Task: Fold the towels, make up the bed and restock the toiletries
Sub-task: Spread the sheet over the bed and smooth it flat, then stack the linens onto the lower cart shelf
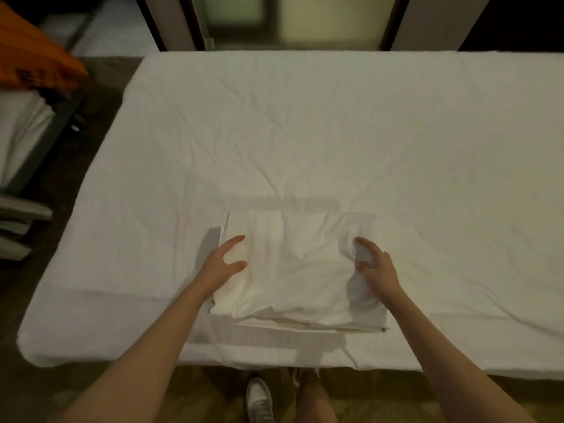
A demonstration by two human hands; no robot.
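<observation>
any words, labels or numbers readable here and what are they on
Dark printed marks on the orange bag at the upper left: too blurred to read.
White towel under both hands: no text visible.
White bed sheet: no text visible.
White shoe: no readable marking.
So nothing can be read.

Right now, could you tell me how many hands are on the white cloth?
2. The left hand rests open at the white cloth's left edge; the right hand pinches a raised fold at its right edge.

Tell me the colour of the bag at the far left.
Orange bag with dark print, seen in the head view.
</observation>
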